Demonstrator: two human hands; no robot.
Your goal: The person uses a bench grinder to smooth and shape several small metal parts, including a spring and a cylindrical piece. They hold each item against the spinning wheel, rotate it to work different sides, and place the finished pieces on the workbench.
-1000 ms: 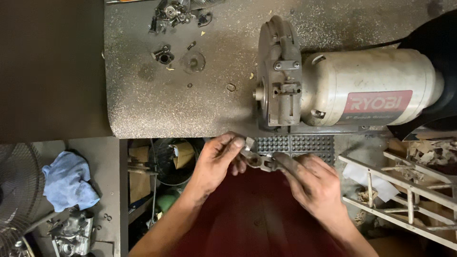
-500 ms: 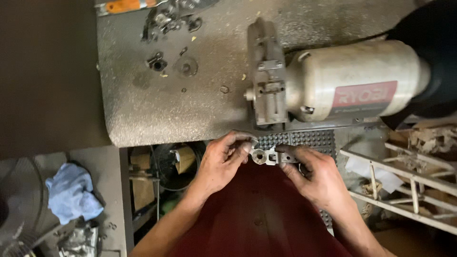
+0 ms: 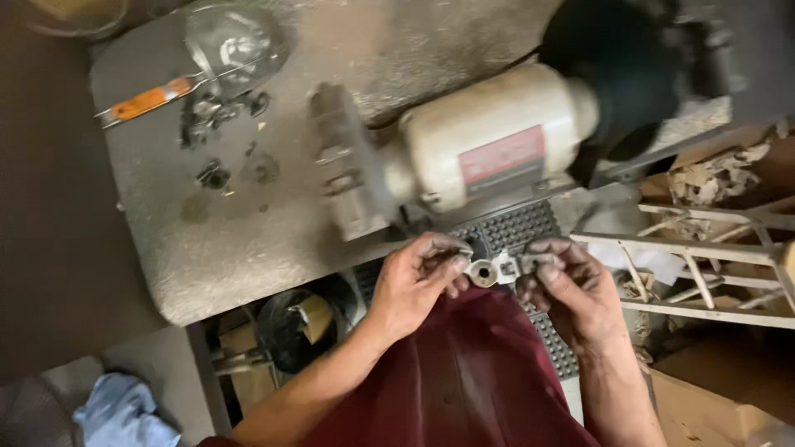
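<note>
We look down on a grey, speckled table (image 3: 273, 248) whose worn top fills the upper part of the view. On it lies a cream-coloured electric motor (image 3: 489, 145) on its side, with a red label panel on its housing and a grey metal head (image 3: 348, 165) at its left end. Its right end is covered by something black (image 3: 621, 66). Toward the far left corner we see a tool with an orange handle (image 3: 145, 101) lying flat, just beside a clear, rounded glass piece (image 3: 232, 41). Near these sit a cluster of small dark metal parts (image 3: 219, 112) and, a little closer, one more small part (image 3: 213, 174) alone on the bare top.
</note>
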